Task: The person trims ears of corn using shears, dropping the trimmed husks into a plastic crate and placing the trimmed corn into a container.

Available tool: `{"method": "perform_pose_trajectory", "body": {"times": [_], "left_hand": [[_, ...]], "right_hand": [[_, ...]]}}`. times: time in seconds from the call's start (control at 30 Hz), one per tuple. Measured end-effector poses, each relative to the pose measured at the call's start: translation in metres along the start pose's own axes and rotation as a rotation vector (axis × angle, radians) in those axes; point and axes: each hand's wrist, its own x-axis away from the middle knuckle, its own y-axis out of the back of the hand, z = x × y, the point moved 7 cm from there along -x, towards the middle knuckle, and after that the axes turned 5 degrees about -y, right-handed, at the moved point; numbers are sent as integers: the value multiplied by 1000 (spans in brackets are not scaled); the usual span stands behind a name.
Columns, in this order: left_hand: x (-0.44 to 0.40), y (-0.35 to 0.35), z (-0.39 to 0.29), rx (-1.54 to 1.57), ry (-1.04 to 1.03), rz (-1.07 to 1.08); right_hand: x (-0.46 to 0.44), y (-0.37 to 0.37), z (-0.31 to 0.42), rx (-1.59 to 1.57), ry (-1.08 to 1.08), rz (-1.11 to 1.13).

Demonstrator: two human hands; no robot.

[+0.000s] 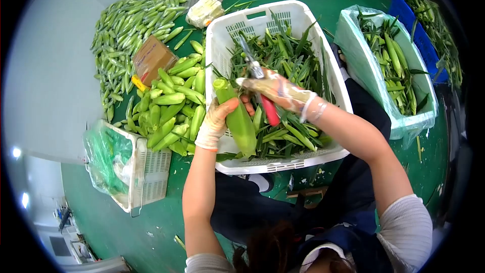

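Observation:
My left hand [214, 124], in a pale work glove, is closed around an ear of corn [240, 127] in its green husk. The cut stem end of the ear points up and away from me. In my gloved right hand [283, 91] is a pair of pruning shears [269, 110] with a red handle. Their metal blades point away, just right of the ear's stem end. Both hands are over a white plastic crate [278, 166] holding green husk leaves and trimmings [298, 60].
Husked-on corn ears [169, 98] lie heaped left of the crate, beside a cardboard box [154, 60]. Wrapped ears [121, 35] cover the floor beyond. A white basket [151, 167] with green plastic stands at left. A lined bin [348, 45] of leaves stands at right, near a blue crate [437, 71].

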Motion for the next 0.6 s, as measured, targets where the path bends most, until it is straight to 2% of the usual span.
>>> {"method": "perform_pose_trajectory", "body": {"times": [0.03,0.07,0.1,0.13,0.17,0.2,0.23,0.3,0.33,0.37,0.4,0.43,0.47,0.5,0.53,0.57,0.6], "left_hand": [[3,1,-1,-50,11,-27],[6,1,-3,-103,23,-51],[12,7,-9,-107,-24,-168],[15,46,-13,-699,-190,-250],[21,93,-12,-894,-213,-347],[27,139,-10,-1085,-216,-456],[37,166,-12,-843,-169,-570],[60,216,-13,-308,-174,-834],[65,264,-9,15,-208,-754],[72,273,-24,171,-213,-800],[81,348,-31,-509,-301,-663],[96,320,-59,-1304,-283,-851],[106,340,-71,-1606,-18,-1030],[111,347,-77,-1619,238,-1180],[113,361,-82,-1702,534,-1318],[117,412,-79,-1725,516,-1440],[114,417,-81,-1606,523,-1533]], "right_hand": [[0,-11,-5,-194,-179,39],[-9,-9,-4,-231,-154,-126],[-16,-7,-4,-269,-128,-292],[-32,4,-10,-44,0,-406],[-44,14,-15,190,123,-517],[-43,18,-15,233,146,-558],[-41,23,-21,10,36,-545],[-50,67,-49,121,26,-741],[-41,88,-45,386,53,-800],[-27,111,-40,655,57,-852],[-1,125,-39,528,-288,-558],[33,132,-23,536,-402,-530],[52,156,-29,658,-412,-525],[69,177,-35,783,-422,-503],[96,199,-32,765,-448,-571],[124,219,-27,743,-473,-628],[152,234,-22,384,-429,-587]]}}
